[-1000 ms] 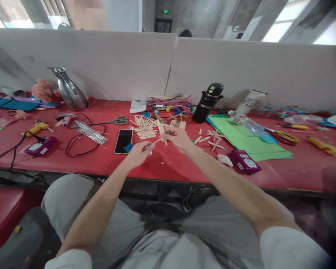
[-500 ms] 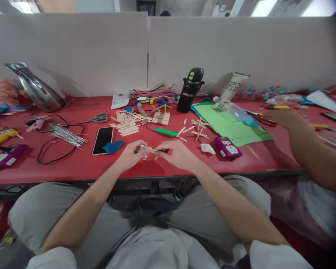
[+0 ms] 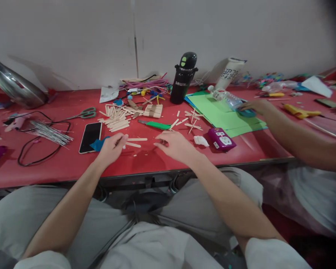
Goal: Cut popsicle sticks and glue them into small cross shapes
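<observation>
My left hand point(image 3: 110, 149) is closed, thumb against fingers, with two wooden craft sticks point(image 3: 137, 139) sticking out of it to the right. My right hand point(image 3: 176, 145) hovers beside them, fingers curved and apart, with nothing visible in it. Just beyond its fingertips lies a green-handled utility knife point(image 3: 158, 125). Several small white scraps point(image 3: 135, 155) dot the red tabletop between my hands. A pile of craft sticks point(image 3: 117, 117) lies farther back, and several sticks joined in star-like crosses point(image 3: 193, 120) rest beyond my right hand.
A phone point(image 3: 91, 136) with blue scraps, scissors point(image 3: 86, 113) and wires point(image 3: 49, 132) lie left. A black bottle point(image 3: 182, 80), green paper point(image 3: 212, 110) and a purple box point(image 3: 221, 140) stand or lie right. A co-worker's hand point(image 3: 256, 107) reaches in over the paper.
My hands, earlier together over a small piece, have moved apart. Two sticks now show from my left hand. The co-worker's hand has shifted left onto the paper, and the view has tilted down.
</observation>
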The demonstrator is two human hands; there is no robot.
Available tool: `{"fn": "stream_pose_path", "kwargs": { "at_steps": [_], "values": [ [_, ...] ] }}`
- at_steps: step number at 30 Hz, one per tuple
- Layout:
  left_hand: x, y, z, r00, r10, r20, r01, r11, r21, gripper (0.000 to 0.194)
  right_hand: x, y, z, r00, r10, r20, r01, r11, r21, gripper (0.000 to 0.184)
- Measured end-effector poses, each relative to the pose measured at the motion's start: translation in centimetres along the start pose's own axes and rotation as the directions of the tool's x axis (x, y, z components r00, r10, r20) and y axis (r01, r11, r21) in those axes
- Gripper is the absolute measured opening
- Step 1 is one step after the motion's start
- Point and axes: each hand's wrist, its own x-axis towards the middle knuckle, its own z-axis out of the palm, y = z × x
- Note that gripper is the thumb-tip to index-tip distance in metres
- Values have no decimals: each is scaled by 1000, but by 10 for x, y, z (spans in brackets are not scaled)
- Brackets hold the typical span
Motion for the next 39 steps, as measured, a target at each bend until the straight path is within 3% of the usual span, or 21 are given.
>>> {"fn": "stream_pose_path", "kwargs": {
  "at_steps": [6, 11, 15, 18, 20, 23, 27, 30, 32, 35, 39],
  "values": [
    [8, -23, -13, 998, 66, -20, -56, 943, 329, 38, 2, 16, -8, 981, 167, 100, -155, 981, -120, 19],
    [8, -31, -20, 997, 45, -61, -8, 866, 501, 41, -3, 38, -20, 918, 327, 224, -288, 939, -190, 24],
    [9, -35, -25, 999, 36, -12, -25, 869, 493, 36, 7, 64, -17, 947, 318, 38, -311, 942, -129, 25],
    [10, -29, -24, 999, 28, 16, -32, 924, 380, 36, 24, 73, 2, 967, 217, -132, -236, 959, -154, 39],
    [9, -21, -20, 1000, 22, 8, -24, 964, 266, 36, 34, 73, 15, 971, 192, -141, -215, 962, -167, 42],
    [5, -7, -11, 995, -22, 100, 4, 983, 186, 41, 43, 70, 27, 972, 181, -147, -205, 964, -171, 32],
    [3, 4, 2, 982, -11, 188, -27, 979, 201, 43, 38, 64, 18, 967, 153, -205, -179, 977, -116, 34],
    [5, 5, 10, 983, -14, 181, -35, 964, 262, 43, 26, 58, 0, 903, 154, -401, -106, 985, 139, 38],
    [7, 5, 14, 985, -26, 171, -28, 952, 305, 44, 17, 53, -12, 833, 210, -512, -79, 961, 266, 40],
    [8, 4, 18, 985, -66, 162, 4, 934, 358, 46, 10, 45, -18, 766, 297, -570, -55, 914, 403, 30],
    [9, 4, 21, 981, -86, 176, 11, 921, 390, 47, 15, 37, -6, 765, 324, -556, -25, 879, 477, 20]
  ]
}}
